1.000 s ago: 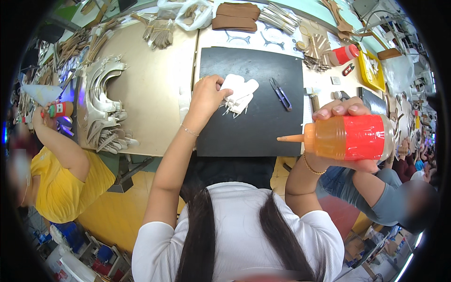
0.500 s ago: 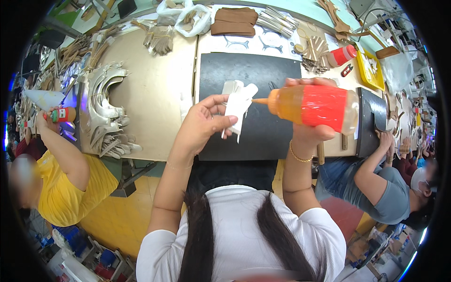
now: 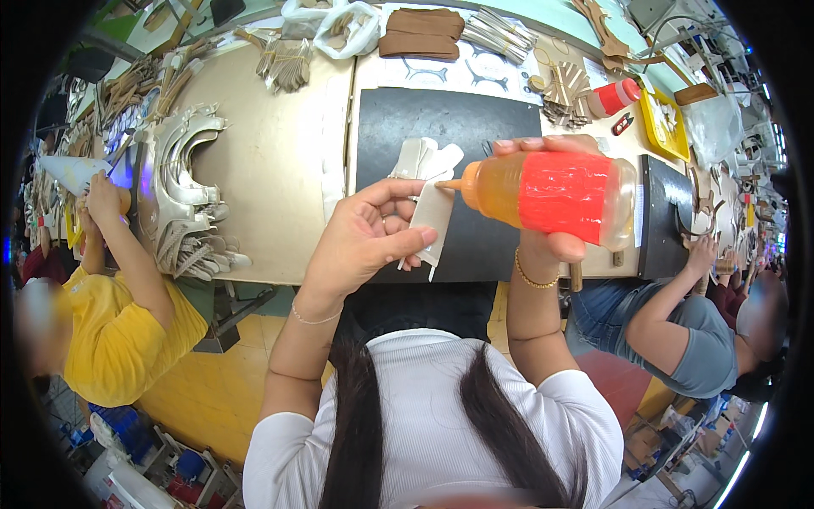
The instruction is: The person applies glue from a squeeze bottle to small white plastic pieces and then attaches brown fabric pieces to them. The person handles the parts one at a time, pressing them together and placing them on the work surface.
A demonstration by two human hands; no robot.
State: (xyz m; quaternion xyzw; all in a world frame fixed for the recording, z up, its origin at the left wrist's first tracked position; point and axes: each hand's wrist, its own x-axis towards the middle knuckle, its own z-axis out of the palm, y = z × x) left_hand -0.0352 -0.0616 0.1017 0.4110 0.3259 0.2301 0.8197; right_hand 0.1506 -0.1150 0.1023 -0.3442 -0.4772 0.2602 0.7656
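Observation:
Pinched between the thumb and fingers of my left hand [image 3: 373, 231] is a small stack of whitish, flat strap-like pieces [image 3: 435, 216], fanned out at their far, rounded ends. My right hand [image 3: 555, 247] is wrapped round a clear squeeze bottle [image 3: 564, 197] with amber liquid and a red label. The bottle lies nearly level, its narrow orange nozzle [image 3: 449, 184] pointing left. The tip is at the front strap piece, close to my left index finger; whether it touches I cannot tell. Both hands are above a black mat [image 3: 386, 119].
Brown strips [image 3: 421, 36] and a bundle of pale strips [image 3: 500, 36] lie at the back. To the right are a second red-labelled bottle [image 3: 614, 97] and a yellow tray [image 3: 675, 140]. Curved pale pieces [image 3: 174, 161] are piled left. Co-workers sit on both sides.
The bottle has shifted slightly left, bringing its nozzle tip over the front strap piece. That piece now faces up more broadly. The left co-worker's hands have moved.

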